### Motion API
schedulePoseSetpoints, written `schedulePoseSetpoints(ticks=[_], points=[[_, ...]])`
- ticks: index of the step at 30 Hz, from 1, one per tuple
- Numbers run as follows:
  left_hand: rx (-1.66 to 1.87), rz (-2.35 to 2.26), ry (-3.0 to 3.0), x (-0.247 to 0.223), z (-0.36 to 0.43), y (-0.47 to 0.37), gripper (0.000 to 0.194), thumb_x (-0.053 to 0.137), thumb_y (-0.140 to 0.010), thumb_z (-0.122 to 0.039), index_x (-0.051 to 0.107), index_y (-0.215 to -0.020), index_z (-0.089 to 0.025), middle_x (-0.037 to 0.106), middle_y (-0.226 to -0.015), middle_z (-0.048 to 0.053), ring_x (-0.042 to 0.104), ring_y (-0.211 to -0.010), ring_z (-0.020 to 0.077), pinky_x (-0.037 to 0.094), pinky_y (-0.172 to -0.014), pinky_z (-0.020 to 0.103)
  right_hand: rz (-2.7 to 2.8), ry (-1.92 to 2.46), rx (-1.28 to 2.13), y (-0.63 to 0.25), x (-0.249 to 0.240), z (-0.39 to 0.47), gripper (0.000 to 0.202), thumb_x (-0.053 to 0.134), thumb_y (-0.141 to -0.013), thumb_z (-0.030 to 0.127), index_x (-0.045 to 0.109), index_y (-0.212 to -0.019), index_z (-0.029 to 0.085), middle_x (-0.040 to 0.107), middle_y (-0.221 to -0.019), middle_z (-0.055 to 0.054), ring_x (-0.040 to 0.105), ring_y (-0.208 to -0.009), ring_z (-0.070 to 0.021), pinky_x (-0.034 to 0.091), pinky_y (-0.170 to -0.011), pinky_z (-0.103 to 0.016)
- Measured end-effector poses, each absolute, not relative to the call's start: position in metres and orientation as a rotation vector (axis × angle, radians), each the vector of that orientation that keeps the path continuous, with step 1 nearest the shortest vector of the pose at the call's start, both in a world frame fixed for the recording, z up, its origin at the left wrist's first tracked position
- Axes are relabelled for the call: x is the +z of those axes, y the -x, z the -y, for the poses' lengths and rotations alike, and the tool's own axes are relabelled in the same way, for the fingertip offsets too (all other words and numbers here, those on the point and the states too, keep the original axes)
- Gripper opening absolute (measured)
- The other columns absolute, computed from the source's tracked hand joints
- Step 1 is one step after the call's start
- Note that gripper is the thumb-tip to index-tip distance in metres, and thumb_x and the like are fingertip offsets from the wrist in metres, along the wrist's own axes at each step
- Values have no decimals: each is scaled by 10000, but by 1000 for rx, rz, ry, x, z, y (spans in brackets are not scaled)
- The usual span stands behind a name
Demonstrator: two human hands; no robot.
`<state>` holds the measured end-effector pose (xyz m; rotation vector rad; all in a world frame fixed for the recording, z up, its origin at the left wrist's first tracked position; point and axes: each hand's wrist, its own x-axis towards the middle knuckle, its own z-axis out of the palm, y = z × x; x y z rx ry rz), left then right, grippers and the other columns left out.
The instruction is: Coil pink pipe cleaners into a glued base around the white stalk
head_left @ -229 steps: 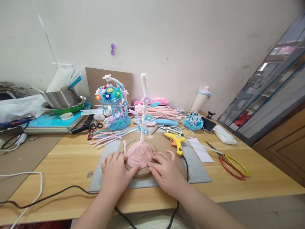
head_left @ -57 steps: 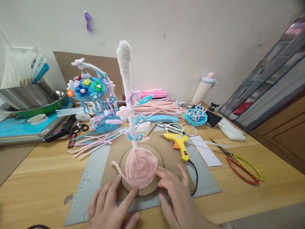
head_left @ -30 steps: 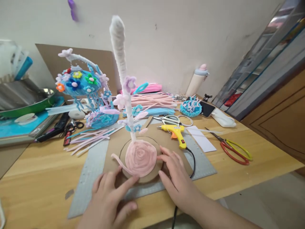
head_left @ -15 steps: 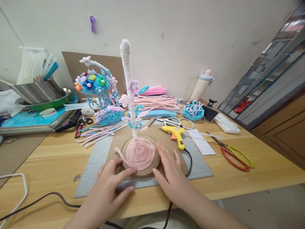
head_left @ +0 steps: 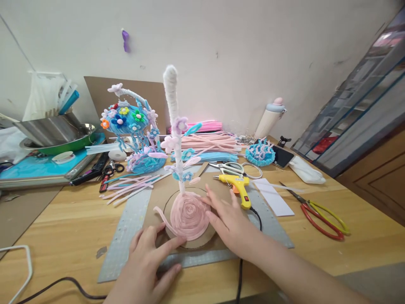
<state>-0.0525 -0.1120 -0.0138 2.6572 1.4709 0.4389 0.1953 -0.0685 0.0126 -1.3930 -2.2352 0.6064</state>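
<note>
A pink coil of pipe cleaner (head_left: 190, 216) lies spiralled on a round cardboard base (head_left: 207, 242), its loose end sticking out at the left. From the coil's back edge rises a white wrapped stem (head_left: 171, 97) with lilac and blue flowers and leaves. My left hand (head_left: 155, 253) rests at the front left, index finger touching the coil's front edge, fingers apart. My right hand (head_left: 229, 221) lies over the right side, fingers spread and fingertips on the coil's edge. A yellow glue gun (head_left: 237, 185) lies just beyond my right hand.
Under the base are cardboard and a grey cutting mat (head_left: 117, 257). Red-and-yellow-handled scissors (head_left: 325, 217) and a white paper strip (head_left: 274, 198) lie right. Behind stand pink pipe cleaners (head_left: 209, 142), a blue basket-like piece (head_left: 260, 154) and a flowered blue ornament (head_left: 126, 120). A black cord crosses the front.
My right hand has moved from the base's right rim up onto the coil's right edge. My left hand stays at the front left. The whole view has shifted slightly.
</note>
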Motion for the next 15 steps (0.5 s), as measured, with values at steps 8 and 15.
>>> schedulePoseSetpoints(ticks=[8, 15], points=[[430, -1467, -2624, -11, 113, 51, 498, 596, -802, -260, 526, -1272, -408, 478, -1222, 78, 450, -1194, 310, 444, -938, 518, 2210, 1256, 814, -189, 0, 36, 634, 271, -985, 269, -109, -1494, 273, 519, -1389, -42, 286, -1397, -168, -133, -1102, -617], [444, -1467, -2621, -12, 112, 51, 522, 613, -779, -240, 531, -1271, -395, 503, -1195, 82, 464, -1181, 312, 454, -933, 512, 2250, 1268, 681, -189, 0, 34, 589, 334, -949, 214, 124, -1498, 251, 596, -1309, -49, 401, -1335, -187, -126, -1103, -617]])
